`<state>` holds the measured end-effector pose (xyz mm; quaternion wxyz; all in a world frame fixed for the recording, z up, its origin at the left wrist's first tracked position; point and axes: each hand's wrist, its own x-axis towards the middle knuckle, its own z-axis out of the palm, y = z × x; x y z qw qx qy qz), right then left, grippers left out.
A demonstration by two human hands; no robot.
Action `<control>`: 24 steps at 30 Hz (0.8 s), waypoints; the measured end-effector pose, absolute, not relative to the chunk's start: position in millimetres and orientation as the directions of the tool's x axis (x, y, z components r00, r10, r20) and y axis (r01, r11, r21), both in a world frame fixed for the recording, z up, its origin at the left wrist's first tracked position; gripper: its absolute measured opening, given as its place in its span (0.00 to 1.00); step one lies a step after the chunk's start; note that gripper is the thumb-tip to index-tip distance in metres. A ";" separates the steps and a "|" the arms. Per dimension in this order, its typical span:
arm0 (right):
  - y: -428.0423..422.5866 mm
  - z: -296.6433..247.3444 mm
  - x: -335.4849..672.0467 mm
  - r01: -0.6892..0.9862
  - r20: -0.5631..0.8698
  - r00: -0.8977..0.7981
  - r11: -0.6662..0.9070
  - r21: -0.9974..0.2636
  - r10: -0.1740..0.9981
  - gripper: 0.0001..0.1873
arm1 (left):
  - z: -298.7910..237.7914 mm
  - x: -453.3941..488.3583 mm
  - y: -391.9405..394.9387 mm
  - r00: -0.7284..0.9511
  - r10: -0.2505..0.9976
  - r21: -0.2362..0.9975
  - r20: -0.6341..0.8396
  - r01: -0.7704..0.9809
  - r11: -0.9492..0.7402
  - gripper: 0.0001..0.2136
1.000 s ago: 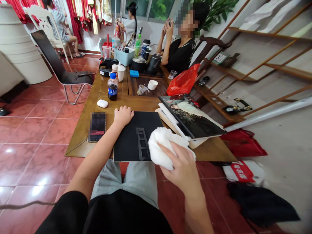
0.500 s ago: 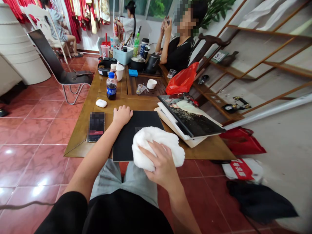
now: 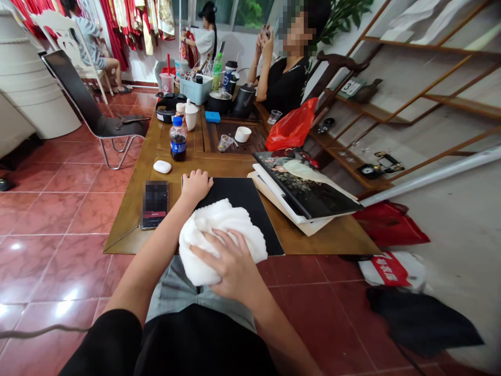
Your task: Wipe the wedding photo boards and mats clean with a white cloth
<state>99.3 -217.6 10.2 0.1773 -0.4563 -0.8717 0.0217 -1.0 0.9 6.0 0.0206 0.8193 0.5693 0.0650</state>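
Under my right hand (image 3: 230,261) is a bunched white cloth (image 3: 230,219), gripped with the fingers spread over its top. The cloth lies over the near part of a flat black album or board (image 3: 250,201) and hangs past the table's front edge. My left hand (image 3: 196,185) rests at the far left corner of the black board, fingers laid out on it. How much of the board lies beneath the cloth is hidden.
Left of the board lie a phone (image 3: 155,204) and a white earbud case (image 3: 162,166). A cola bottle (image 3: 178,140) stands beyond. Photo albums (image 3: 309,188) are stacked on the right, near a red plastic bag (image 3: 293,128). Across the table sits a person (image 3: 284,83).
My right hand has moved left with the white cloth, uncovering the board's near right corner. My left hand has stayed in place.
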 end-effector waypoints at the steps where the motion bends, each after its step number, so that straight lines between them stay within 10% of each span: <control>1: -217.8 9.9 104.2 0.801 0.292 -0.508 0.569 -0.188 0.810 0.35 | 5.9 -1.1 0.9 0.342 0.936 0.105 0.083 0.931 -0.350 0.19; 15: -233.9 -12.2 198.6 0.964 0.404 -0.239 0.266 -0.011 0.883 0.30 | 0.1 -2.1 3.5 0.336 0.936 0.114 0.105 0.931 -0.347 0.19; 24: -226.6 -2.7 164.8 0.938 0.404 -0.251 0.324 -0.123 0.879 0.32 | 2.1 -1.5 1.6 0.337 0.936 0.112 0.101 0.931 -0.347 0.18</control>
